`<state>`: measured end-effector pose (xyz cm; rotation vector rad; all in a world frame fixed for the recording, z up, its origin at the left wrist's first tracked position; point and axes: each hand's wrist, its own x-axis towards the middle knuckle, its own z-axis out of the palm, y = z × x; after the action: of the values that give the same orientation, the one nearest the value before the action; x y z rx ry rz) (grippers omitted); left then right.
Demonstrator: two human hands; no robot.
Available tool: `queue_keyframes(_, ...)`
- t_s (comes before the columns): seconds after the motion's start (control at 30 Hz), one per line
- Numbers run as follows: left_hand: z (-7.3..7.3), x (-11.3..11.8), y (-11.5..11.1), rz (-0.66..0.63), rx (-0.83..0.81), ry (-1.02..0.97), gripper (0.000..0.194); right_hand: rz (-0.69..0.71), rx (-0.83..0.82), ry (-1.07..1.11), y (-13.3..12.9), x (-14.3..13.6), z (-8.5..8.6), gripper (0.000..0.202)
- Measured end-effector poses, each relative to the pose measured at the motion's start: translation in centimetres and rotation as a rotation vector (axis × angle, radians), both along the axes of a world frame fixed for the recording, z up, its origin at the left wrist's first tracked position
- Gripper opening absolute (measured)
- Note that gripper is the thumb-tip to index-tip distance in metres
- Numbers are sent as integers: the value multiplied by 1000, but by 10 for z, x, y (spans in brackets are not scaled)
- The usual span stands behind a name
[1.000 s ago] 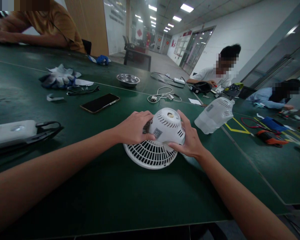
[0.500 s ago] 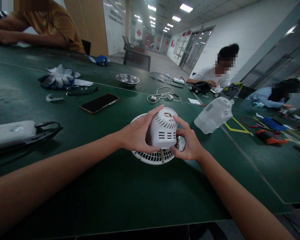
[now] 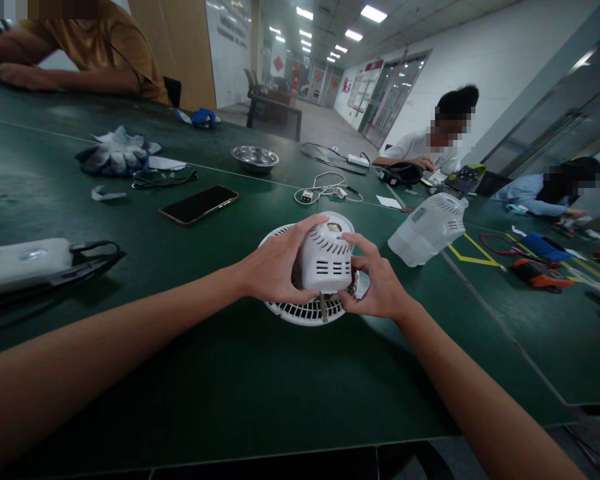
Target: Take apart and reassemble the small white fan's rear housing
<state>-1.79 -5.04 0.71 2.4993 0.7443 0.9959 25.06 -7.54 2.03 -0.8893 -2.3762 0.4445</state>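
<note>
A white slotted motor housing [image 3: 327,267], with a round hole in its top, stands over a round white fan grille [image 3: 305,313] lying on the green table. My left hand [image 3: 277,267] grips the housing's left side, thumb low at the front and fingers near the top. On the right, my right hand [image 3: 377,283] pinches it with a finger at the top rim and the thumb at the lower edge. A narrow greyish piece [image 3: 323,307] sticks out below the housing, over the grille. Inner parts under the housing are mostly hidden.
A translucent white plastic container [image 3: 427,230] stands to the right. Beyond my hands are a phone [image 3: 200,205], a metal bowl [image 3: 255,159], a white cable [image 3: 325,190] and gloves [image 3: 117,153]. A white device [image 3: 25,267] lies left. Several people sit around the table.
The housing has shifted very slightly up and left, with both hands still on it. At the far left, another person's arms have moved a little.
</note>
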Motion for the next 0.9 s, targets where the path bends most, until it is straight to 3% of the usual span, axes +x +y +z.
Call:
queue_keyframes(0.37, 0, 1, 0, 10, 8, 6, 115, -26, -63, 4, -3, -3, 3, 93)
queue_keyframes(0.7, 5, -9, 9, -79, -15, 11, 119, 19, -153, 90, -2, -2, 0, 94)
queue_keyframes(0.9, 0, -5, 9, -67, 27, -30, 120, 22, -156, 119, -3, -4, 0, 94)
